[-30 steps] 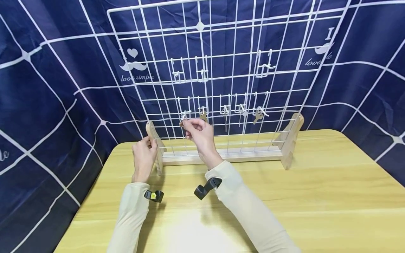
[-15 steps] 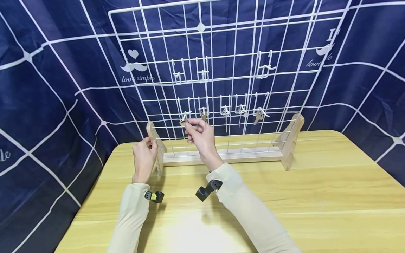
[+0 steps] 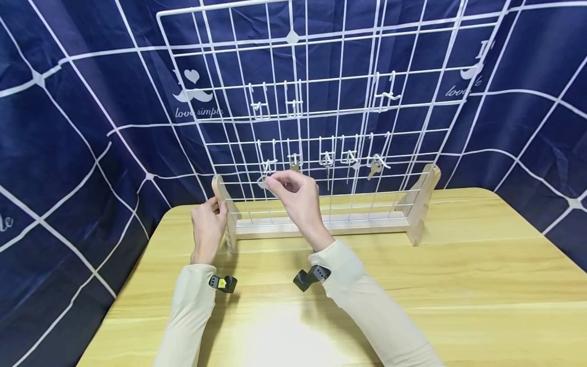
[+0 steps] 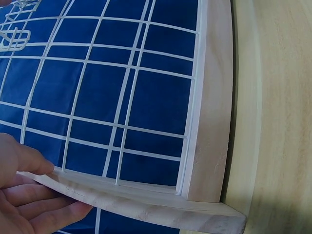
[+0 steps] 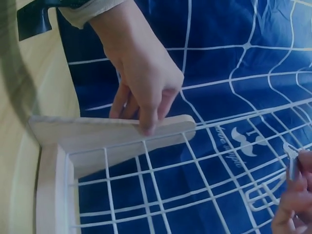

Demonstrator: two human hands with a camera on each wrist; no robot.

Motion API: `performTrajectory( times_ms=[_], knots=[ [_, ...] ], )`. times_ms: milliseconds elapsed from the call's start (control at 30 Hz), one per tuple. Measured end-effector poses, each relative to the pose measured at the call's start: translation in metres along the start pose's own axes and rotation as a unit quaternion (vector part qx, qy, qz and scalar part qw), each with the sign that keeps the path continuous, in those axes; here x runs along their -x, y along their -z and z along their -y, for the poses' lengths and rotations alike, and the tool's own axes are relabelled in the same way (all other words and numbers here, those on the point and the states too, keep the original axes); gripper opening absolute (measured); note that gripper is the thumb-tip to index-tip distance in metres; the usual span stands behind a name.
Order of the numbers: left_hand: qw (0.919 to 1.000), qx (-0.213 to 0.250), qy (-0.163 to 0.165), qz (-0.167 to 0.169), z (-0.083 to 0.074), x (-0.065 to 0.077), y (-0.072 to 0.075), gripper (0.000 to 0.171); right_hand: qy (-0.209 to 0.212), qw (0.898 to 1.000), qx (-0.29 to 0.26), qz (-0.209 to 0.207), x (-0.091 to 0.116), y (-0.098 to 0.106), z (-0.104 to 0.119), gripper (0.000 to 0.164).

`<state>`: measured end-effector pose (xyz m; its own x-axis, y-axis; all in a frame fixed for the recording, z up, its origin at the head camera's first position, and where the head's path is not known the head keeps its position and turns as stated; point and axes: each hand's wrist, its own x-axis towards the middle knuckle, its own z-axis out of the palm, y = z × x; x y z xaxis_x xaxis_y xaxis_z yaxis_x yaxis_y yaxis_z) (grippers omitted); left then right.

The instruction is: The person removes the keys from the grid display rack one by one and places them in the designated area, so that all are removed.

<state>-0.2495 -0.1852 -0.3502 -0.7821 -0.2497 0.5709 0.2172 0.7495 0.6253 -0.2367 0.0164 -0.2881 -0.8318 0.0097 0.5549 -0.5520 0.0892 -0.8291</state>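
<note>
My left hand [image 3: 208, 229] grips the left wooden end support [image 3: 221, 196] of a white wire grid rack, thumb on one face and fingers on the other, as the left wrist view shows. My right hand [image 3: 298, 196] pinches a silvery key [image 3: 262, 182] just under the leftmost lower hook [image 3: 268, 165]. In the right wrist view, the key [image 5: 293, 163] stands out from the fingertips [image 5: 297, 180] at the right edge, its lower part hidden by them. Beside that hand, a brassy key [image 3: 294, 165] hangs on the neighbouring hook.
More keys hang to the right, among them a brassy key [image 3: 374, 168] on the far-right lower hook. Upper hooks [image 3: 259, 108] hold no keys. A wooden base bar [image 3: 321, 224] joins the supports on the wooden table [image 3: 458, 285]. Dark blue curtain [image 3: 91, 153] surrounds it.
My right hand has turned and shifted slightly right and down at the wrist. The key at its fingertips looked brassy before and shows silvery now. The left hand stays put.
</note>
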Motion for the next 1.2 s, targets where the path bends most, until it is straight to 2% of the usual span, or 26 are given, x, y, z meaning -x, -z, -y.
performTrajectory(
  times_ms=[200, 467, 733, 1067, 1200],
  knots=[
    [1.0, -0.001, 0.0, 0.0, 0.002, 0.001, -0.002, 0.021, -0.013, 0.998, -0.012, 0.053, 0.002, 0.003, 0.004, 0.01],
    [0.9999, 0.01, 0.001, -0.004, 0.001, 0.002, -0.002, 0.021, 0.004, 0.998, -0.031, 0.062, 0.004, 0.009, 0.015, 0.009],
    [0.9999, 0.015, 0.002, -0.005, 0.001, 0.003, -0.001, 0.022, -0.011, 0.995, -0.04, 0.095, 0.01, 0.02, 0.022, 0.009],
    [0.9998, -0.002, -0.014, -0.011, 0.001, 0.001, -0.001, 0.017, -0.065, 0.989, -0.067, 0.117, 0.016, 0.034, 0.0, 0.01],
    [0.9999, -0.007, -0.006, -0.004, 0.0, 0.0, -0.001, 0.017, -0.085, 0.986, -0.055, 0.132, 0.019, 0.04, -0.011, 0.011]
  ],
)
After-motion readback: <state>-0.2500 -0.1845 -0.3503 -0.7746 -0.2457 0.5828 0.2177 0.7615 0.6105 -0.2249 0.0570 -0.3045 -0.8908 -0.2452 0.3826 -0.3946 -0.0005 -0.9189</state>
